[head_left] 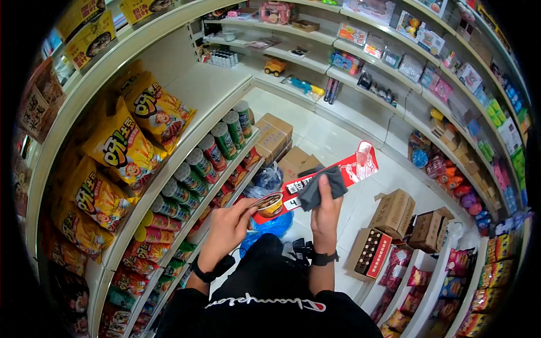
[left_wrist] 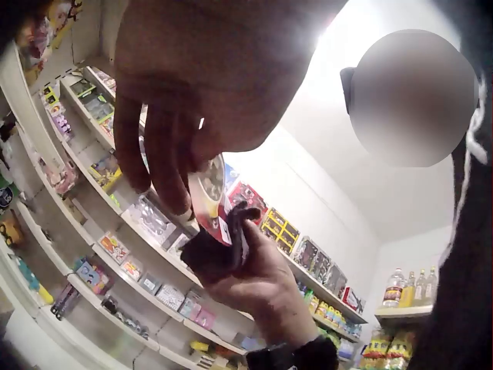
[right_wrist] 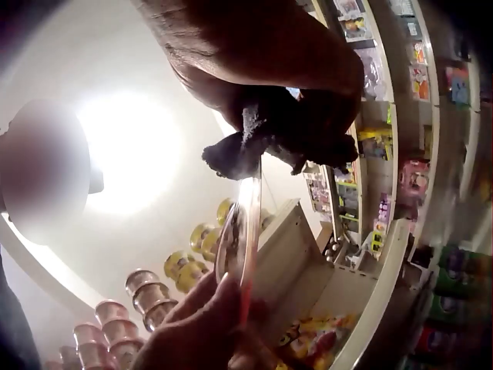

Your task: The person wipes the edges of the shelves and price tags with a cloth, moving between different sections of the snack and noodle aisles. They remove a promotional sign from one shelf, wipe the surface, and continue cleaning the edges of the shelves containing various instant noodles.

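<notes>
A long red printed sign strip point(head_left: 353, 174) with a picture of a noodle bowl on one end is held up in front of the body. My left hand point(head_left: 230, 225) pinches its bowl end between thumb and fingers. In my right hand point(head_left: 326, 211) is a dark grey cloth point(head_left: 315, 190), folded over the middle of the strip and gripped with the thumb on top. The right wrist view shows the cloth point(right_wrist: 258, 135) bunched around the strip's edge. In the left wrist view the bowl picture point(left_wrist: 212, 181) is near the left fingertips.
Shelves with yellow snack bags point(head_left: 125, 147) and canned chips point(head_left: 211, 152) curve along the left. Toy shelves point(head_left: 360, 42) line the back and right. Cardboard boxes point(head_left: 396, 208) and a blue plastic bag point(head_left: 276, 224) lie on the floor.
</notes>
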The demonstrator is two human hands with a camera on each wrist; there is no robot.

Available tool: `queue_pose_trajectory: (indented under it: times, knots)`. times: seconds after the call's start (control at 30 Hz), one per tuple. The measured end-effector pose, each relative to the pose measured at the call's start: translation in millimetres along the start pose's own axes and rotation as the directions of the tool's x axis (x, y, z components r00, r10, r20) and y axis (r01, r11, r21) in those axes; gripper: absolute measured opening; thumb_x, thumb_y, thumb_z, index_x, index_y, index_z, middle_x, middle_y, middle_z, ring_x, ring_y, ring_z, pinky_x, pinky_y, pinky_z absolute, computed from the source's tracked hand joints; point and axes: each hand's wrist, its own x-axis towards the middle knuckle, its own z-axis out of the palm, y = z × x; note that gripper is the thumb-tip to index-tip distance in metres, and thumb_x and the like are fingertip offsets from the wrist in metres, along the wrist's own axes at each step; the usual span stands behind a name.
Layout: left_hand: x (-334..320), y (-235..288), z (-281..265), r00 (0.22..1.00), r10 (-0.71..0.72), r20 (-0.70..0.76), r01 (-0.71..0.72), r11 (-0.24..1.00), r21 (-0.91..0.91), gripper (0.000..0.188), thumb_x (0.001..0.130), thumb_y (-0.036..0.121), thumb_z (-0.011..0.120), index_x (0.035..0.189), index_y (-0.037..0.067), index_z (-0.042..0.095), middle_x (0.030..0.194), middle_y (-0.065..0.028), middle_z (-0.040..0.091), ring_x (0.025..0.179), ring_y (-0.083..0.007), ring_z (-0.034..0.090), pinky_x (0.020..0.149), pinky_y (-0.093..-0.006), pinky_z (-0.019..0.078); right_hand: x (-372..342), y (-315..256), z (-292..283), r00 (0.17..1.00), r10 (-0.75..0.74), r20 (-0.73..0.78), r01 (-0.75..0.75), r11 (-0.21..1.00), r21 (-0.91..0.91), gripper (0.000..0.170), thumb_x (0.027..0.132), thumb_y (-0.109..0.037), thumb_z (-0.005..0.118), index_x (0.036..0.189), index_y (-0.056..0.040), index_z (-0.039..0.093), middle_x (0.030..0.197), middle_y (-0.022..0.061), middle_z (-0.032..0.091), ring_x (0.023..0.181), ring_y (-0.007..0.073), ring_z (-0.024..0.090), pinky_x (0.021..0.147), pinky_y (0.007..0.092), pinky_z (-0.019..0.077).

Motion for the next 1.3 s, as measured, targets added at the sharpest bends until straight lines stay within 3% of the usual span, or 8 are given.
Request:
queue_pose_trajectory:
  times: [0.23,0.4,0.53,0.7,0.8,0.83,1.07,1.3]
  knots:
    - [1,-13,-10,0.992,-0.057,0.116,0.072,0.989,-0.131,0.024,0.096,0.006,0.06,0.119,0.004,0.07,0.073,-0.0151,0.069,0.054,-0.0197,0.067,0.056,-0.0308,0.0513,6,-19,-22,0.985,-0.017,-0.174,0.049,0.982,0.185,0.041,0.104,-0.021,0.057,0.139,-0.0015,0.048,0.128,0.0131,0.061,0.11,0.0208,0.064,0.096,0.0374,0.054]
    - [3,-17,-24,0.974,-0.115,0.197,0.159,0.961,-0.228,0.025,0.096,0.005,0.06,0.119,0.002,0.071,0.074,-0.0138,0.07,0.05,-0.0137,0.062,0.052,-0.028,0.049,4,-20,-28,0.983,-0.013,-0.183,0.057,0.97,0.235,0.042,0.104,-0.021,0.057,0.139,-0.0021,0.048,0.128,0.0145,0.062,0.107,0.0213,0.065,0.09,0.0372,0.0567]
    - [5,-19,-41,0.975,-0.098,0.198,0.137,0.97,-0.198,0.024,0.096,0.005,0.06,0.117,0.002,0.072,0.072,-0.0117,0.068,0.049,-0.0123,0.06,0.05,-0.0275,0.0461,5,-17,-37,0.984,-0.008,-0.179,0.046,0.977,0.208,0.04,0.101,-0.019,0.059,0.137,-0.0017,0.05,0.122,0.0139,0.065,0.1,0.0202,0.067,0.085,0.0346,0.058]
    - [4,-35,-61,0.995,0.002,0.097,0.006,0.997,-0.08,0.024,0.091,0.001,0.061,0.112,0.001,0.072,0.075,-0.0158,0.068,0.054,-0.017,0.061,0.054,-0.0293,0.0463,7,-22,-41,0.996,-0.012,-0.093,0.003,0.995,-0.1,0.034,0.094,-0.01,0.067,0.126,0.0021,0.061,0.109,0.0084,0.069,0.094,0.0146,0.067,0.084,0.0287,0.0546]
    - [2,-28,-80,0.989,-0.093,0.112,0.095,0.995,-0.012,0.024,0.088,-0.004,0.06,0.108,0.001,0.072,0.09,-0.016,0.073,0.075,-0.0258,0.072,0.069,-0.0313,0.0538,11,-27,-50,0.997,0.058,0.06,-0.027,0.905,-0.424,0.032,0.088,-0.007,0.073,0.117,0.0023,0.068,0.103,0.0076,0.072,0.091,0.0127,0.067,0.083,0.0267,0.053]
    - [3,-24,-86,0.987,-0.106,0.121,0.104,0.994,0.028,0.024,0.087,-0.004,0.06,0.108,0.002,0.072,0.097,-0.0168,0.074,0.087,-0.0294,0.074,0.077,-0.0321,0.0547,12,-27,-52,0.988,0.117,0.102,-0.057,0.886,-0.461,0.031,0.087,-0.006,0.073,0.116,0.0019,0.069,0.102,0.0071,0.073,0.091,0.0122,0.067,0.083,0.0268,0.0532]
    - [-2,-27,-95,0.979,-0.12,0.166,0.089,0.979,0.186,0.026,0.086,-0.001,0.062,0.109,0.005,0.072,0.094,-0.0169,0.072,0.082,-0.0339,0.071,0.072,-0.0356,0.0548,16,-8,-47,0.939,0.241,0.244,-0.057,0.811,-0.582,0.031,0.087,0.0,0.073,0.117,0.0047,0.067,0.102,0.0097,0.074,0.092,0.0138,0.068,0.085,0.0275,0.0537]
    - [1,-29,-91,0.975,-0.154,0.162,0.117,0.969,0.22,0.025,0.087,0.0,0.062,0.11,0.005,0.071,0.094,-0.0169,0.072,0.082,-0.0343,0.071,0.072,-0.036,0.0545,22,10,-49,0.949,0.202,0.241,0.042,0.678,-0.734,0.017,0.088,0.001,0.072,0.105,0.0038,0.072,0.097,0.0085,0.076,0.087,0.012,0.069,0.081,0.0268,0.0541]
